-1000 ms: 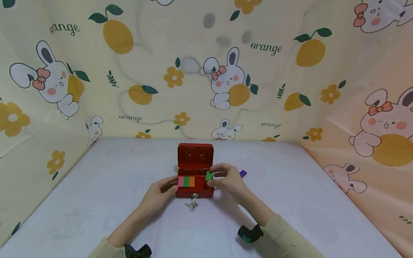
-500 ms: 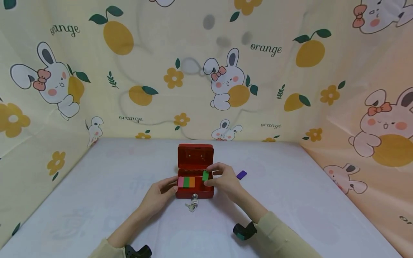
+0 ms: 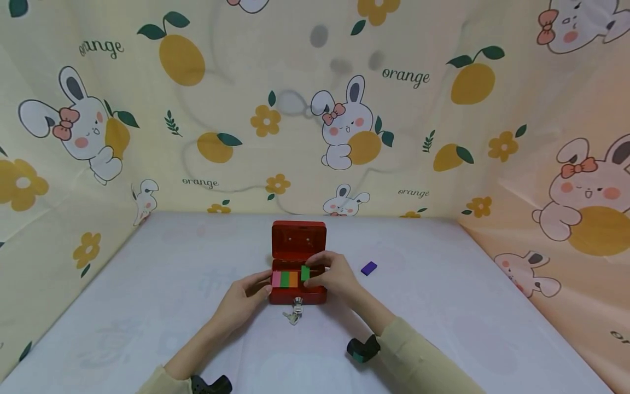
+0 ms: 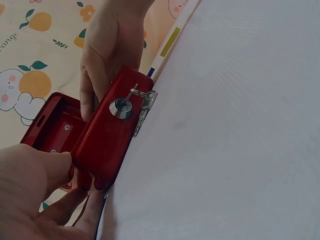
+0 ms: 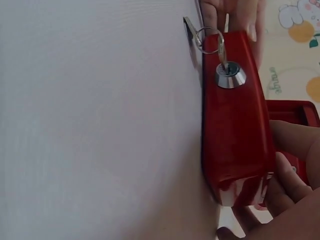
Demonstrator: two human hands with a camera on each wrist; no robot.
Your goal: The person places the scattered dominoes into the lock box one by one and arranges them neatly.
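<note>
A small red metal cash box [image 3: 311, 297] stands on the table with its lid [image 3: 299, 241] raised. Inside, on the left, a pink block [image 3: 276, 279], a green block [image 3: 285, 279] and an orange block [image 3: 293, 279] lie side by side. My right hand [image 3: 339, 276] pinches another green block [image 3: 305, 273] over the box, just right of the orange one. At the box's left end my left hand [image 3: 236, 303] holds the side, its thumb [image 4: 57, 167] against the rim. Keys [image 5: 209, 40] hang from the front lock [image 5: 230, 75]. In both wrist views the box wall hides the blocks.
A purple block [image 3: 368, 268] lies on the white tabletop [image 3: 418, 284], right of the box. Behind the table hangs a cloth [image 3: 231, 71] printed with rabbits and oranges. Black wrist devices [image 3: 363, 349] sit at both sleeves.
My right hand has moved left over the box with the green block, from the right wall towards the orange block. The purple block has come into fuller view. My left hand stays put.
</note>
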